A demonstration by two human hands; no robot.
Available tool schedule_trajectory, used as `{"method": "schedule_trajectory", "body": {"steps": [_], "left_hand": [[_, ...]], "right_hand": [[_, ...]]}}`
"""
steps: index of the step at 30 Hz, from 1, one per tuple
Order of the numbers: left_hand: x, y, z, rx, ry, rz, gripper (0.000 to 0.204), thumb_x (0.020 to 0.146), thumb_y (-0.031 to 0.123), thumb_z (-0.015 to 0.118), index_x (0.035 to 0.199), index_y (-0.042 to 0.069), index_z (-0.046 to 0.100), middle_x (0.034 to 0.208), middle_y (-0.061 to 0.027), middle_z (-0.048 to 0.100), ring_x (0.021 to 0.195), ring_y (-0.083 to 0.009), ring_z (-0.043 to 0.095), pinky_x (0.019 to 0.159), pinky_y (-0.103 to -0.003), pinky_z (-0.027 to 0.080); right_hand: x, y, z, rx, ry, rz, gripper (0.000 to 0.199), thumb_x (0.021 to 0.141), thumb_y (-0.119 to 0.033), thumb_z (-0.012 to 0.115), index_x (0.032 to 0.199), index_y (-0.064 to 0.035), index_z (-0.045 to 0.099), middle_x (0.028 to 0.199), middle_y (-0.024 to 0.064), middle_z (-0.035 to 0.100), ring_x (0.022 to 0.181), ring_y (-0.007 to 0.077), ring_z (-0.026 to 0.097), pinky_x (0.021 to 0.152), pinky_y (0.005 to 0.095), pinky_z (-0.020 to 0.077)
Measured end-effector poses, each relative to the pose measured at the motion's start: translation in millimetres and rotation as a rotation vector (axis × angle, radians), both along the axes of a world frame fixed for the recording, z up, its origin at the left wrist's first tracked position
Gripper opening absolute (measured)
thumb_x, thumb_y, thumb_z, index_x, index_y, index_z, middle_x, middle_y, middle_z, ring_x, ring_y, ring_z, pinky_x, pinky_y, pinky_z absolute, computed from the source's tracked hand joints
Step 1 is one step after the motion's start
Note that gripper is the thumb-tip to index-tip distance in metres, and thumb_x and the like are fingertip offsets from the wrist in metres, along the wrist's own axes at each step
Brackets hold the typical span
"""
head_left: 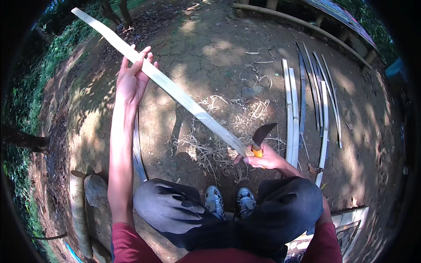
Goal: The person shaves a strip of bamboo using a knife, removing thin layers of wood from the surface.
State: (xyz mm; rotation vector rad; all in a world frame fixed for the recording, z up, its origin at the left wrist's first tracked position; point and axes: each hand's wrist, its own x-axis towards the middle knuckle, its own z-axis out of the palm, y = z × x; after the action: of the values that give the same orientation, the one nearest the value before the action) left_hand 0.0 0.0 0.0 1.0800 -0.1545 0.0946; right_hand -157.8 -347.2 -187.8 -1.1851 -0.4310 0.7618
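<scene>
A long, pale bamboo strip runs slantwise from the far left down to my right hand. My left hand grips its upper part, thumb on top and fingers behind, with the arm stretched forward. In front of my right knee, my right hand is closed round the orange handle of a knife with a dark, curved blade. That same hand also pinches the near end of the strip. The blade points up and away, apart from the strip.
Thin shavings litter the ground before my shoes. Several bamboo strips lie at the right. A log and a stone are at the lower left. A bamboo bench stands at the far right.
</scene>
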Motion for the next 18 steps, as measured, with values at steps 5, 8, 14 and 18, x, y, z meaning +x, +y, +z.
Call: {"method": "schedule_trajectory", "body": {"steps": [5,8,14,18], "left_hand": [[-6,0,-5,-0.080,-0.007,0.023,0.047,0.096,-0.004,0.038,0.141,0.009,0.028,0.130,-0.0215,0.045,0.101,-0.0231,0.056,0.090,-0.047,0.049],[-8,5,-11,-0.078,0.011,-0.005,0.048,0.096,-0.004,0.038,0.142,0.009,0.027,0.132,-0.0211,0.044,0.104,-0.0236,0.056,0.092,-0.047,0.048],[-20,4,-12,-0.144,-0.012,-0.021,0.050,0.096,-0.003,0.040,0.142,0.009,0.028,0.138,-0.0173,0.041,0.111,-0.0240,0.054,0.099,-0.048,0.045],[-23,13,-17,-0.154,0.017,0.006,0.050,0.095,-0.004,0.039,0.142,0.011,0.029,0.138,-0.0155,0.042,0.111,-0.0235,0.053,0.101,-0.048,0.044]], "right_hand": [[-3,1,-2,0.060,0.192,0.003,0.021,0.094,-0.021,0.060,0.099,-0.0006,0.058,0.086,0.0086,0.068,0.049,0.0024,0.039,0.042,0.0203,0.0324],[-10,3,-5,0.131,0.292,0.011,0.022,0.094,-0.021,0.059,0.099,0.0005,0.058,0.085,0.0093,0.067,0.047,0.0026,0.040,0.042,0.0203,0.0323],[-13,-5,-2,-0.034,0.127,0.008,0.027,0.092,-0.019,0.063,0.112,-0.0010,0.059,0.087,0.0066,0.068,0.048,0.0027,0.041,0.042,0.0202,0.0330],[-13,-5,2,-0.064,0.070,0.036,0.029,0.090,-0.019,0.065,0.114,-0.0031,0.060,0.087,0.0041,0.068,0.051,0.0023,0.043,0.045,0.0198,0.0346]]}}
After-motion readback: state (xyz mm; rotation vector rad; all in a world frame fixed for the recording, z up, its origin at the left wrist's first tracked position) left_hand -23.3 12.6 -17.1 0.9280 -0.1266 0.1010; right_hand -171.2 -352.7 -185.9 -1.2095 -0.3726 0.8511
